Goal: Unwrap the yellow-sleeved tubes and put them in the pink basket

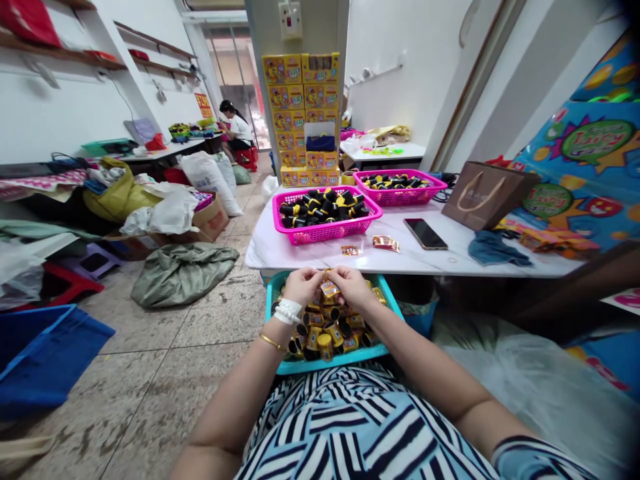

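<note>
My left hand (pixel 303 287) and my right hand (pixel 351 288) meet above a teal basket (pixel 395 300) on my lap. Between them they pinch a small, shiny, yellow-and-red printed label (pixel 329 288), its top edge caught in the fingertips of both. Below, the basket holds many small cylinders (pixel 325 347) with yellow printed wraps and black ends. On the table edge just ahead lie a loose printed label (pixel 351 251) and a small stack of labels (pixel 386 243).
Pink baskets (pixel 327 230) of black-and-yellow pieces stand on the white table (pixel 425 263). A phone (pixel 425 234) and a brown paper bag (pixel 487 193) are to the right. Yellow boxes (pixel 303 120) are stacked behind. Another person (pixel 237 130) sits far back. A blue crate (pixel 45 353) is at left.
</note>
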